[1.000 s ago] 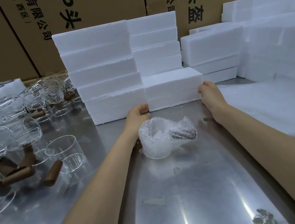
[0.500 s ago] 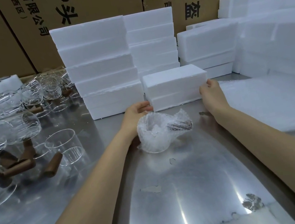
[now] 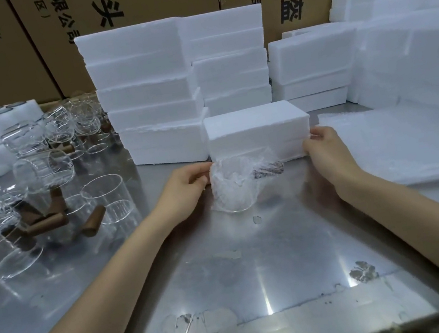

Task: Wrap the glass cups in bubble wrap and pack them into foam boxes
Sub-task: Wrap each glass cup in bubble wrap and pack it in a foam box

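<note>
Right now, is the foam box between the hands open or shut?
Shut: the foam box shows an unbroken top, lid seam closed. Both hands grip its ends.

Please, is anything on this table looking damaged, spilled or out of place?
Nothing looks broken or spilled. The unwrapped glass cups at the left lie in a loose jumble, several tipped on their sides. The table has torn tape or film residue near its front edge. The wrapped cup sits intact before the foam box.
</note>
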The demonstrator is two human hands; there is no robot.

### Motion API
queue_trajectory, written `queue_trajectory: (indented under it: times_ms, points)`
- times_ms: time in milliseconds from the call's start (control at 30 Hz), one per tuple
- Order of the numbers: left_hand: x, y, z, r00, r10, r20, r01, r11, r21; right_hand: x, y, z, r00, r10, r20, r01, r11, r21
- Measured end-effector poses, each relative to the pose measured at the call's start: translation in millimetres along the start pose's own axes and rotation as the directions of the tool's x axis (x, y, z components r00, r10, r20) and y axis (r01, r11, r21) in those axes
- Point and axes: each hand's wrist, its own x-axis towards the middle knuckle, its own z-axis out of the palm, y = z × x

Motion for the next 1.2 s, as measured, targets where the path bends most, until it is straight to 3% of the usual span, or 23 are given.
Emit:
queue_trajectory:
  times_ms: [167, 567, 667, 867, 1000, 1200]
  points:
    - [-10, -5, -10, 0.999, -0.041, -0.005, 0.041, 0.999, -0.018, -6, -2, -3, 0.999, 0.036, -0.004, -0.036, 0.999, -0.028]
    - [-14, -5, -9, 0.999, -0.033, -0.005, 0.034, 0.999, 0.040, -7, -23, -26, 0.969, 0.242, 0.055, -0.248, 0.955, 0.160]
    - [-8, -6, -11, 1.000, -0.021, -0.004, 0.021, 0.995, 0.100, -5, -24, -27, 0.972, 0.227, 0.063, -0.233, 0.968, 0.097]
    - [20, -22, -26, 0.985, -0.049, -0.166, 0.097, 0.952, 0.289, -2, -20, -25, 0.989, 0.129, 0.066, -0.128, 0.991, -0.022]
    - [40, -27, -28, 0.996, -0.032, -0.083, 0.066, 0.896, 0.440, -1, -21, -23, 0.992, 0.104, 0.069, -0.101, 0.994, -0.045]
    - [60, -22, -22, 0.999, -0.043, -0.007, 0.041, 0.865, 0.501, 0, -20, -20, 0.993, 0.095, 0.076, -0.090, 0.993, -0.073]
